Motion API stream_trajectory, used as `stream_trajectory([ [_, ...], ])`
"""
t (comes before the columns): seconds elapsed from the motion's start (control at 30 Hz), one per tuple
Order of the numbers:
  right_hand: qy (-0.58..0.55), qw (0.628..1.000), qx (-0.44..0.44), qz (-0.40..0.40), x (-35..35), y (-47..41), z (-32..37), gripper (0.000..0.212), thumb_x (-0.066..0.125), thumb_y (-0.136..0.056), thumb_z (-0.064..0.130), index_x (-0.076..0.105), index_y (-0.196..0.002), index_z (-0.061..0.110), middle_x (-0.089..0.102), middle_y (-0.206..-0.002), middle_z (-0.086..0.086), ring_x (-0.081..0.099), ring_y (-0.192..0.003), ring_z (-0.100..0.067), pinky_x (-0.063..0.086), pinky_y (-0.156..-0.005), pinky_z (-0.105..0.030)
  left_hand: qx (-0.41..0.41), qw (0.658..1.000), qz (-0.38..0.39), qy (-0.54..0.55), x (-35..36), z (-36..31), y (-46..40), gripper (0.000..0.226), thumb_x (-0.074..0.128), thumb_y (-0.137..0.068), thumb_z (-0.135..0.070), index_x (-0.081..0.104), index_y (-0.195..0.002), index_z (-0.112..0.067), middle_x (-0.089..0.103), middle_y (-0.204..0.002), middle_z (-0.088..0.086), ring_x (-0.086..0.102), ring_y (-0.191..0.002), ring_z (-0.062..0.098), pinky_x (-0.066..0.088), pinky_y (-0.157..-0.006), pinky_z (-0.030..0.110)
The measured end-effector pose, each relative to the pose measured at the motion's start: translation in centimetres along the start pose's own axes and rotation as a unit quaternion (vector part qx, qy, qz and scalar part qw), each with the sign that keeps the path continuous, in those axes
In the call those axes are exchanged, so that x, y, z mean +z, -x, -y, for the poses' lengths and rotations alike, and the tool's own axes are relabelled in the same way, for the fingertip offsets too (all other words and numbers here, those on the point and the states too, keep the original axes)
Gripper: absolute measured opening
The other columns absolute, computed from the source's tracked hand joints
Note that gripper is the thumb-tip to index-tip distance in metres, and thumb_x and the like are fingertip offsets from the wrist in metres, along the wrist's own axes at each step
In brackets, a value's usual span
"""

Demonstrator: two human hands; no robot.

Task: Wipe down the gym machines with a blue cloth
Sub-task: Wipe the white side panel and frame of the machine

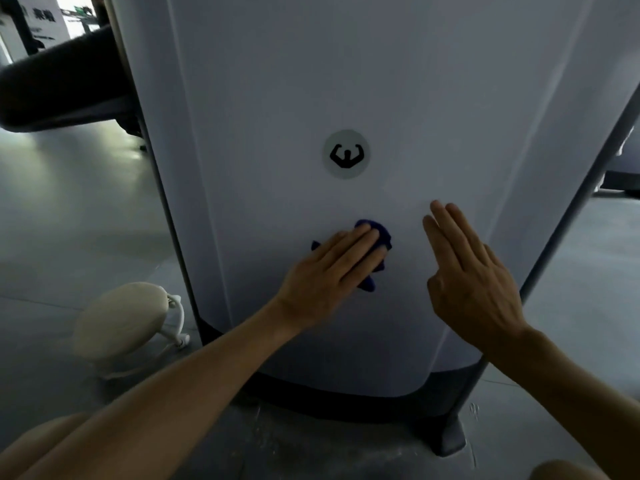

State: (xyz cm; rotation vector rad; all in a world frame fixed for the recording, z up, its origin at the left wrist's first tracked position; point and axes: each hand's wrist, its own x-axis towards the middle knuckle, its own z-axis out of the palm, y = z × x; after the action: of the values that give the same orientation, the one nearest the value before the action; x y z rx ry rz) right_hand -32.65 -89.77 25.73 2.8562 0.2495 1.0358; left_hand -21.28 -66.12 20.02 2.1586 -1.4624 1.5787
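Note:
A tall white gym machine shroud (311, 81) fills most of the view, with a round grey logo sticker (346, 154) at its middle. My left hand (332, 268) presses a small blue cloth (379, 235) flat against the panel just below the sticker; the fingers lie straight and most of the cloth is hidden under them. My right hand (474, 271) rests flat on the panel to the right of the cloth, fingers straight and together, holding nothing.
The shroud stands on a dark base (346, 400) with a foot (448, 438) at the lower right. A cream round pad on a white bracket (121, 320) lies on the grey floor at the left. A dark padded seat (62, 88) juts out at upper left.

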Motion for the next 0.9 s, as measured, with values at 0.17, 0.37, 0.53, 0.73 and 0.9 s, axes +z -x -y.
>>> stream_trajectory([
  [0.17, -0.042, 0.995, 0.075, -0.042, -1.0, -0.7, -0.3, 0.086, 0.06, -0.091, 0.003, 0.013, -0.163, 0.007, 0.0, -0.172, -0.007, -0.004, -0.159, -0.022, 0.016, -0.126, -0.05, -0.13, 0.982, -0.136, -0.023, -3.0, 5.8, -7.0, 0.044, 0.049, -0.11, -0.005, 0.038, -0.152, 0.001, 0.041, -0.159, 0.022, 0.038, -0.149, 0.038, 0.03, -0.126, 0.048],
  [0.37, -0.067, 0.989, 0.113, -0.069, 1.0, 0.4, 0.4, 0.089, 0.061, -0.09, 0.002, 0.011, -0.164, 0.009, -0.003, -0.172, -0.011, -0.007, -0.159, -0.025, 0.004, -0.123, -0.042, -0.071, 0.989, -0.13, -0.018, -0.6, 3.8, -8.3, 0.051, 0.058, -0.107, -0.005, 0.035, -0.152, -0.003, 0.034, -0.158, 0.02, 0.037, -0.148, 0.039, 0.029, -0.126, 0.044],
  [0.53, -0.075, 0.991, 0.099, -0.059, 3.8, 2.5, 0.6, 0.102, 0.069, -0.083, -0.001, 0.008, -0.164, 0.009, -0.006, -0.172, -0.012, -0.006, -0.159, -0.028, 0.008, -0.121, -0.043, 0.136, 0.988, 0.067, 0.0, 2.8, -1.1, 2.0, 0.051, 0.048, -0.109, -0.011, 0.034, -0.158, -0.007, 0.031, -0.163, 0.017, 0.025, -0.156, 0.035, 0.031, -0.124, 0.047],
  [0.73, -0.084, 0.993, 0.074, -0.048, 4.1, 3.3, -0.2, 0.101, 0.067, -0.083, -0.001, 0.008, -0.164, 0.011, -0.004, -0.172, -0.011, -0.003, -0.159, -0.029, 0.009, -0.123, -0.042, 0.226, 0.956, 0.169, -0.077, 3.5, -3.0, 6.5, 0.056, 0.044, -0.107, -0.012, 0.031, -0.161, -0.008, 0.032, -0.164, 0.015, 0.032, -0.153, 0.03, 0.013, -0.13, 0.046],
  [0.9, -0.11, 0.989, 0.093, -0.034, 3.5, 3.4, 0.0, 0.099, 0.065, -0.084, 0.0, 0.01, -0.164, 0.013, -0.003, -0.173, -0.006, -0.005, -0.159, -0.024, 0.008, -0.123, -0.04, 0.111, 0.988, 0.06, -0.092, -0.3, 1.1, -1.0, 0.049, 0.034, -0.109, -0.005, 0.032, -0.158, -0.005, 0.032, -0.162, 0.017, 0.031, -0.151, 0.034, 0.014, -0.13, 0.043],
])
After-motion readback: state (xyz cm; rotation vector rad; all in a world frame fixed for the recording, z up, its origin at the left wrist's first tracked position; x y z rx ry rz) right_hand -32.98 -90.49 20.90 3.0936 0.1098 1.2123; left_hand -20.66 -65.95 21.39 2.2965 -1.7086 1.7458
